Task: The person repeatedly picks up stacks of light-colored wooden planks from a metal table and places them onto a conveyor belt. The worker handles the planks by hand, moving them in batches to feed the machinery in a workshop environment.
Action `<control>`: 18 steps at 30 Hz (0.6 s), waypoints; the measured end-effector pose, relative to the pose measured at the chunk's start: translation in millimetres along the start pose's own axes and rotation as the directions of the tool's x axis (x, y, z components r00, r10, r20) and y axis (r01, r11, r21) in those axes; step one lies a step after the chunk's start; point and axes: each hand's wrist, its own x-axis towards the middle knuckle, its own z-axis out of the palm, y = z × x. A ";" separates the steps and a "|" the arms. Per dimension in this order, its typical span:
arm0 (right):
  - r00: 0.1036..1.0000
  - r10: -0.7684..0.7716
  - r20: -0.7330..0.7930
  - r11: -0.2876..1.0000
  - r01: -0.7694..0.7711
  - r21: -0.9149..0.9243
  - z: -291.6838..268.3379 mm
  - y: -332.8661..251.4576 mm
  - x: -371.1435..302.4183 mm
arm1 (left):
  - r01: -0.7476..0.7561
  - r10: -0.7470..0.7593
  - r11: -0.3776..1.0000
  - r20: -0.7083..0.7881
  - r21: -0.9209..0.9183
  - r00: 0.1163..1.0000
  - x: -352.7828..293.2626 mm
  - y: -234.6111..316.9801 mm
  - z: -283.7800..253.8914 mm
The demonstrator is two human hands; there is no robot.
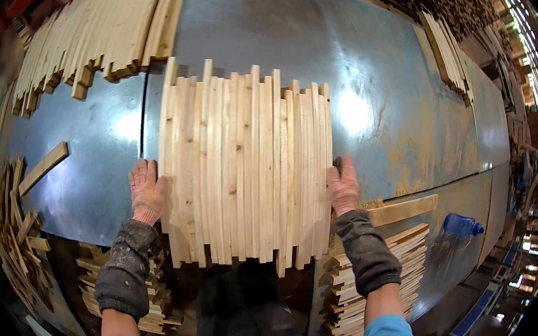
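Observation:
A row of pale wooden strips (236, 164) lies side by side in front of me, with uneven ends at top and bottom. Its near ends stick out past the table's edge. My left hand (147, 191), in a pinkish work glove, rests flat at the row's left side, fingers stretched and thumb near the outermost strip. At the right side is my right hand (344, 188), gloved too, its fingers extended away from me and its thumb side by the last strip. A small dark patch shows by its fingers; what it is I cannot tell. Neither hand grips a strip.
The metal tabletop (264, 23) has dusty patches. More strips (107, 26) lie at the far left and others (445, 52) at the far right. Stacked strips (378, 284) stand below my right arm, near a blue bottle (462, 226). Scrap pieces (17, 220) are heaped at left.

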 end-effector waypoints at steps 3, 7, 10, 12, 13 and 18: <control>0.969 -0.227 -0.098 0.973 0.223 -0.057 27.4 4.2 -8.9 | 0.055 -0.048 0.980 0.043 -0.192 0.998 -2.7 27.4 -12.2; 0.998 0.051 0.036 0.892 -0.061 0.447 23.5 -27.7 -17.5 | 0.230 -0.158 0.556 0.170 -0.798 0.973 -12.3 50.7 -28.0; 0.986 0.109 0.129 0.784 -0.165 0.598 15.6 -41.6 -19.8 | 0.299 -0.086 0.166 0.288 -0.940 0.954 -25.7 73.6 -57.5; 0.982 0.089 0.168 0.799 -0.171 0.576 13.0 -41.5 -13.0 | 0.339 -0.033 0.057 0.337 -0.939 0.941 -20.2 76.2 -71.1; 0.959 0.123 0.254 0.777 -0.252 0.577 11.3 -44.9 -10.4 | 0.385 -0.016 0.059 0.385 -0.921 0.923 -15.3 73.9 -70.9; 0.840 0.208 0.501 0.684 -0.491 0.539 -4.9 -72.5 -5.0 | 0.431 0.125 0.073 0.437 -0.900 0.891 -5.5 80.2 -82.0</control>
